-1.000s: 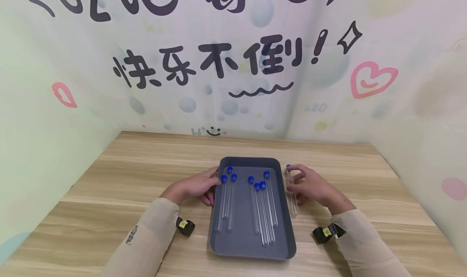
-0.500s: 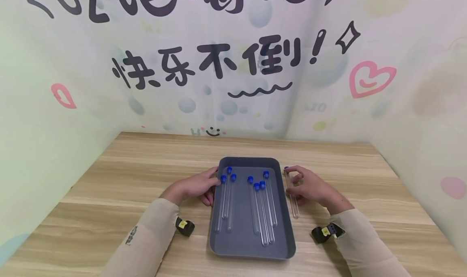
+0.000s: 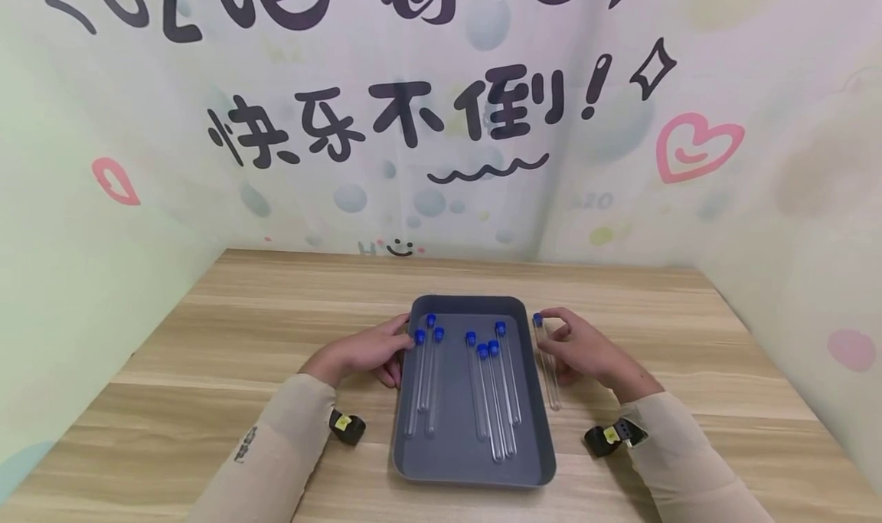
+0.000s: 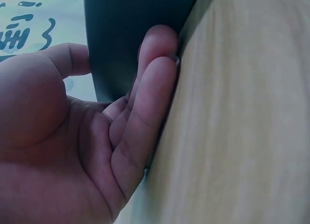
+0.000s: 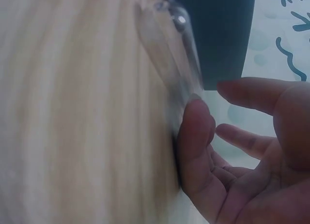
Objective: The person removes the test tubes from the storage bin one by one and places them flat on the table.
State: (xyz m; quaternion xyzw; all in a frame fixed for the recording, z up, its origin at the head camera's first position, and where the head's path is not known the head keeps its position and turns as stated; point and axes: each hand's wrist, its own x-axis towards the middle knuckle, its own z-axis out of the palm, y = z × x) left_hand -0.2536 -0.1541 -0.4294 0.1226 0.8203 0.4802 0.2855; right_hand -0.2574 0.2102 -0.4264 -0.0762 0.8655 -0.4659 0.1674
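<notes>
A test tube (image 3: 549,374) with a blue cap stretches along the outside of the grey tray's right wall. The person's right hand (image 3: 582,347) is beside it, a fingertip right at the cap and the thumb near the upper glass. In the right wrist view the tube's rounded clear end (image 5: 177,18) is blurred, bent fingers (image 5: 196,141) overlap the tube, and the thumb (image 5: 242,91) stands apart. Inside the tray (image 3: 451,462) lie several capped tubes (image 3: 423,370) at left and several (image 3: 499,400) at right. The left hand (image 3: 361,354) holds the tray's left side, thumb at the rim.
The tray rests on a wood-grain table (image 3: 262,316). Behind stands a pale wall (image 3: 310,201) printed with large dark characters. Black wrist devices (image 3: 347,427) are strapped at both sleeves.
The right hand and its tube have shifted slightly left, closer to the tray wall. More of the blue cap shows now. The left hand and the tray stay in place.
</notes>
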